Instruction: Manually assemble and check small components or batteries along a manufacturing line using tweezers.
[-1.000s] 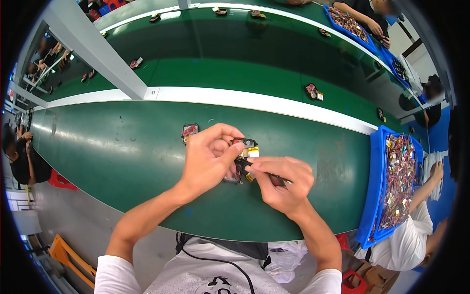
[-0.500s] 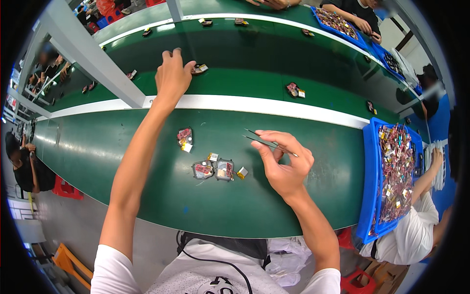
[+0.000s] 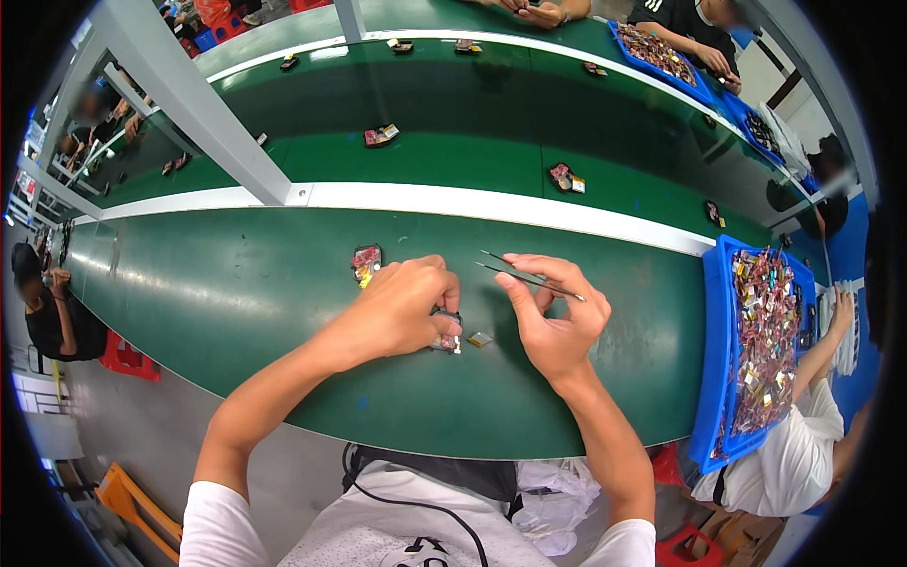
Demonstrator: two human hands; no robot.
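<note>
My left hand (image 3: 404,304) is lowered onto the near table, its thumb and fingers closed at the edges of a small dark device housing (image 3: 448,342) with a pinkish circuit board inside. The hand covers part of that housing and the spot just left of it. Right beside lies a flat silver-and-yellow battery pouch (image 3: 480,339). Beyond my left hand sits another open housing (image 3: 367,259) with a yellow-taped part. My right hand (image 3: 564,321) hovers to the right, pinching dark tweezers (image 3: 534,281) whose tips are apart and point left, touching nothing.
A blue tray (image 3: 715,350) heaped with small wired parts stands at the right. Past a white rail (image 3: 453,200), a green belt (image 3: 453,156) carries several housings, one of them (image 3: 381,136) near its middle. A grey post (image 3: 194,104) rises at left. Other people work around.
My left hand has come back from over the belt to the housings on the near table and closed on one. My right hand with the tweezers has barely moved.
</note>
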